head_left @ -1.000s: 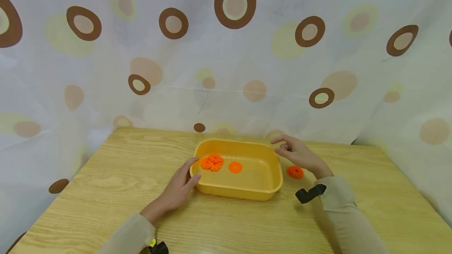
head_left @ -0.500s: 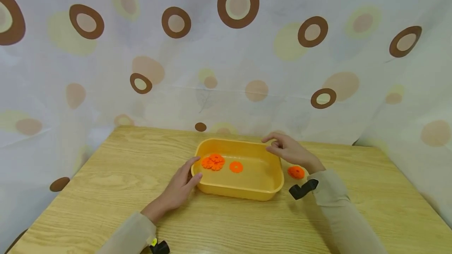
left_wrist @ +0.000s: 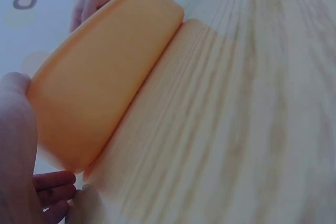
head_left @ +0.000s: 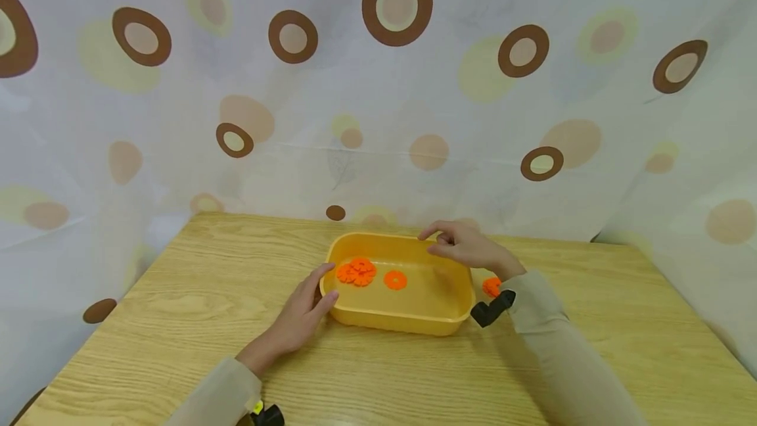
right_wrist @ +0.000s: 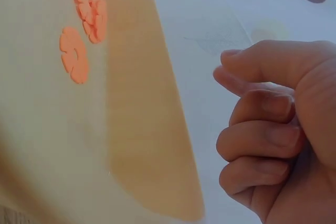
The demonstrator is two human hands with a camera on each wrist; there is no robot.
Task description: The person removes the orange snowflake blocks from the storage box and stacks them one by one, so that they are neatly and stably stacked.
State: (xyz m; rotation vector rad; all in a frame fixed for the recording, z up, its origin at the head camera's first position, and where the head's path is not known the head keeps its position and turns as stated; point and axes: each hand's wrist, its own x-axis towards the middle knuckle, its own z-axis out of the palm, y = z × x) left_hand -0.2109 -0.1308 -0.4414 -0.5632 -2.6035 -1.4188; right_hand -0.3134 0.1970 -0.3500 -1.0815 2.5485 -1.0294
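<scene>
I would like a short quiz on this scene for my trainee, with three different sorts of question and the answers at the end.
1. What does the left hand touch?
A) the right sleeve
B) the yellow tray
C) the patterned cloth

2. How are the orange pieces inside the tray arranged?

3. True or false: every orange piece in view lies inside the tray.

Key:
1. B
2. Several overlap near the left end; one single piece lies apart, to their right.
3. False; at least one other piece lies on the table, beside the tray's right end.
</scene>
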